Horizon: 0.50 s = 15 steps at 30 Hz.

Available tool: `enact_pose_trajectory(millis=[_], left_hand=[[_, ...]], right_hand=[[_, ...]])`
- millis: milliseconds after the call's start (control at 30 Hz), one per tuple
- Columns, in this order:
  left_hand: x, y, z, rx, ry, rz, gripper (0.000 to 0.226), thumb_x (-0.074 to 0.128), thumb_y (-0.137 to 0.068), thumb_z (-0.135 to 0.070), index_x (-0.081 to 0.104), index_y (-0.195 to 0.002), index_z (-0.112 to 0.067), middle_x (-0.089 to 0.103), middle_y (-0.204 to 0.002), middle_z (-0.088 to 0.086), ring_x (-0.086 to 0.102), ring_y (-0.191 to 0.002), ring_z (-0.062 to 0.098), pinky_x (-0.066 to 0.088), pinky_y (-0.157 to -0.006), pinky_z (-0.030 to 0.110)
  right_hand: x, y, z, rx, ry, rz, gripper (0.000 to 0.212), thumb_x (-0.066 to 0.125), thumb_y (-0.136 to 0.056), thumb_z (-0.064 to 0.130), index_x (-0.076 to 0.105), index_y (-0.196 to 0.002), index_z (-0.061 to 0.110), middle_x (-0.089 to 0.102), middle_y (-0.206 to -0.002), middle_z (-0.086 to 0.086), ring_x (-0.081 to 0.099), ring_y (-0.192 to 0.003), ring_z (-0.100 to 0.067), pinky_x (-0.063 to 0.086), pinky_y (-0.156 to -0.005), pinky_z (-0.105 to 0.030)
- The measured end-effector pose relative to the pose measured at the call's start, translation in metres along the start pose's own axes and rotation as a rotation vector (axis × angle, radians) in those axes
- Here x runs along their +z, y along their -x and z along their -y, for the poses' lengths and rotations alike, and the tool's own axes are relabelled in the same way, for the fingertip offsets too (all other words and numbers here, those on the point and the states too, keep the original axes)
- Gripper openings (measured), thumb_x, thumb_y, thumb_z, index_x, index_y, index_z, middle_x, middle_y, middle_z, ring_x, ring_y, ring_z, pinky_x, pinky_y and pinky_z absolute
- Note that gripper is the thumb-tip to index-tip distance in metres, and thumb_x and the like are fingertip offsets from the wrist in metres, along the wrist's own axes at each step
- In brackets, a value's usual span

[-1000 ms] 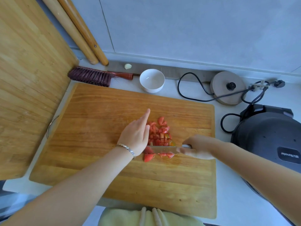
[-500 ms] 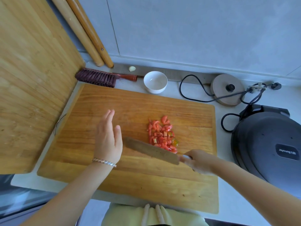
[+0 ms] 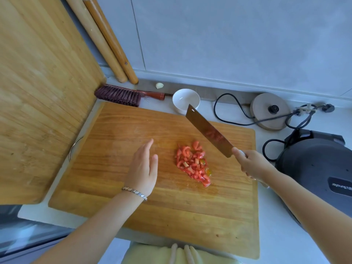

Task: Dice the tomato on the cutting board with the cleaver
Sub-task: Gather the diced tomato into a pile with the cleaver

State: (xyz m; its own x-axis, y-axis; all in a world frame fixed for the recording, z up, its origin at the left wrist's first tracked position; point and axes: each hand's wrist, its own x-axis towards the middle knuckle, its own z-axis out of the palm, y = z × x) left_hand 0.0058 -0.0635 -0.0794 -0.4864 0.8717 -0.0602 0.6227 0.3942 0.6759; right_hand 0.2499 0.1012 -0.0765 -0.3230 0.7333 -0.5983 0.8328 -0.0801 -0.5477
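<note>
In the head view, the tomato (image 3: pixel 193 165) lies as a small heap of red pieces on the cutting board (image 3: pixel 118 149), a little right of its middle. The right hand (image 3: pixel 251 164) is wrapped around the handle of the cleaver (image 3: pixel 209 133). The blade is raised clear of the board and tilted, and its far end points toward the white bowl (image 3: pixel 185 101) just past the board's far edge. The left hand (image 3: pixel 142 168) is flat and relaxed with straight fingers and holds nothing. It sits to the left of the heap and apart from it; whether it touches the wood cannot be told.

The dicing looks nearly done. A few pieces at the far end of the heap seem larger than the rest, so one more pass is probably what remains.

To do it well, the person should bring the blade low over the heap before cutting rather than dropping it from this height. The edge should be square across the pieces. The heap looks wet and loose, so it helps to push it into a tight mound with the flat of the blade first. If the left hand steadies the pile, its fingertips should curl back behind the knuckles; otherwise it should stay where it is, away from the edge. Short rocking cuts should keep juice and pieces on the board.
</note>
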Motion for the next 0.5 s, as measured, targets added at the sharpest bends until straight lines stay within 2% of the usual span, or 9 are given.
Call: enact_pose_trajectory(millis=[100, 267, 367, 500], left_hand=[[0.005, -0.002, -0.002, 0.026, -0.014, 0.024, 0.045, 0.031, -0.098, -0.023, 0.027, -0.141, -0.013, 0.033, -0.148, 0.003, 0.029, -0.137, 0.017, 0.019, -0.106, 0.020], [0.010, -0.004, -0.002, 0.001, -0.010, 0.067, 0.044, 0.030, -0.098, -0.023, 0.026, -0.142, -0.017, 0.031, -0.149, 0.000, 0.028, -0.138, 0.012, 0.017, -0.105, 0.016], [0.009, -0.005, -0.002, -0.022, 0.013, 0.038, 0.043, 0.031, -0.098, -0.021, 0.029, -0.141, -0.016, 0.034, -0.149, 0.000, 0.030, -0.137, 0.013, 0.018, -0.105, 0.017], [0.007, -0.004, -0.001, -0.016, 0.021, -0.002, 0.042, 0.032, -0.098, -0.018, 0.032, -0.139, -0.014, 0.037, -0.147, 0.002, 0.033, -0.136, 0.015, 0.021, -0.104, 0.017]], right_hand=[[-0.002, -0.006, -0.002, -0.029, 0.180, -0.008, 0.051, 0.036, -0.091, 0.055, 0.044, -0.064, 0.012, 0.044, -0.059, -0.003, 0.039, -0.052, -0.018, 0.034, -0.054, -0.031], [0.009, 0.006, -0.016, -0.092, 0.364, 0.080, 0.045, 0.039, -0.091, 0.054, 0.044, -0.063, 0.018, 0.045, -0.058, 0.003, 0.039, -0.050, -0.013, 0.034, -0.051, -0.025], [0.010, 0.017, -0.025, -0.139, 0.494, 0.115, 0.042, 0.039, -0.090, 0.054, 0.043, -0.063, 0.022, 0.047, -0.058, 0.006, 0.041, -0.051, -0.011, 0.034, -0.051, -0.023], [0.004, 0.012, -0.017, -0.207, 0.561, 0.086, 0.043, 0.037, -0.089, 0.057, 0.043, -0.065, 0.022, 0.048, -0.059, 0.007, 0.043, -0.051, -0.011, 0.034, -0.050, -0.024]])
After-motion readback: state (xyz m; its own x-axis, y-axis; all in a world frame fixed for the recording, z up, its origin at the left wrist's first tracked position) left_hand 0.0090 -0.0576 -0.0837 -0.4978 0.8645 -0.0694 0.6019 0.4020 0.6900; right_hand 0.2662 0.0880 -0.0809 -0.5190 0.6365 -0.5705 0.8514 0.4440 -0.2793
